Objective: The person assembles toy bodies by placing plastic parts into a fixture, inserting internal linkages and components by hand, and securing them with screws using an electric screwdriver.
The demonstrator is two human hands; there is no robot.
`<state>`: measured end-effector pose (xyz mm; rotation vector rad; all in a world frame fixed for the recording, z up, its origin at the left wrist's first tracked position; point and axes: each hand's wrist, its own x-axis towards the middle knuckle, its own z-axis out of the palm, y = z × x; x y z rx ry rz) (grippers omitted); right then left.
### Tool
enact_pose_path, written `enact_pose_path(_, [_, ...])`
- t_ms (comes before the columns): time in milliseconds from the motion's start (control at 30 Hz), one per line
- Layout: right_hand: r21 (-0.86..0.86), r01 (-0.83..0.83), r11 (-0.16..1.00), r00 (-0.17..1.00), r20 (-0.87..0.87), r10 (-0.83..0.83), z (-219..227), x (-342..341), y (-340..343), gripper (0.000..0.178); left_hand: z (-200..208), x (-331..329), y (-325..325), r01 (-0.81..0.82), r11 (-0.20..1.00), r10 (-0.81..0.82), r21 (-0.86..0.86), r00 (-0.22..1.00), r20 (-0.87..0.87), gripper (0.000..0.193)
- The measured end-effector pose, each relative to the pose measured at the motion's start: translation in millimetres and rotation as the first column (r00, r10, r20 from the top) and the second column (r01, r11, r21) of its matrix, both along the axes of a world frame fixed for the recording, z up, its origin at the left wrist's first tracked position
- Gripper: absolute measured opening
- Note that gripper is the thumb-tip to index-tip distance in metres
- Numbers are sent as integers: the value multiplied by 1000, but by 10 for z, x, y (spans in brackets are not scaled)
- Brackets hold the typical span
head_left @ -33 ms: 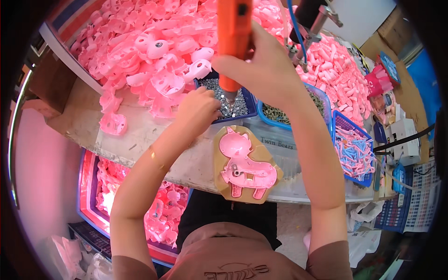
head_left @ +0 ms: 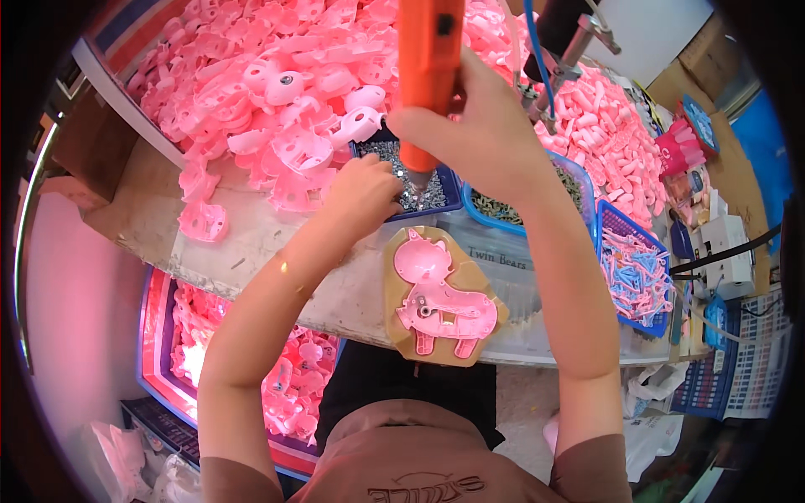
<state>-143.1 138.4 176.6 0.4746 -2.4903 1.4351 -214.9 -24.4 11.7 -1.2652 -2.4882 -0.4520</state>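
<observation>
My right hand (head_left: 478,126) is wrapped round an orange electric screwdriver (head_left: 429,67), held upright. Its lower tip is over the dark blue tray (head_left: 455,194), which holds small silver screws (head_left: 432,198). At the left side of that tray is my left hand (head_left: 362,194), its fingers curled together; whatever they pinch is hidden. Nearer to me, a pink animal-shaped plastic shell half (head_left: 457,307) lies hollow side up in a tan fixture (head_left: 394,323). A small round metal part shows in the shell's body.
Pink shell parts (head_left: 226,75) are heaped at the far left. A blue-rimmed tub of darker screws (head_left: 486,205) and a blue basket of pink and blue pieces (head_left: 637,277) stand at right. Small pink parts (head_left: 587,109) lie beyond. Below left is a bin of shells (head_left: 289,394).
My right hand and the screwdriver have shifted slightly right and toward me. My left hand has moved a little to the right. The shell in the fixture has stayed put.
</observation>
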Motion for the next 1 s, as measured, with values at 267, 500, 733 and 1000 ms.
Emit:
enact_pose_path(267, [-79,-83,993,990,107,91,-141,176,332,52,-50,-118,268,-23,996,37,-83,986,164,19])
enact_pose_path(500, [-146,-74,987,990,106,90,-186,182,324,55,-76,-95,138,40,987,-38,-158,999,13,24])
enact_pose_path(733, [-228,-134,964,975,141,169,-205,229,332,53,-76,-90,152,24,994,-28,-109,999,-36,14])
enact_pose_path(1000, [-293,-126,948,984,83,156,-270,282,261,46,148,318,110,44,997,-52,-66,991,-126,8])
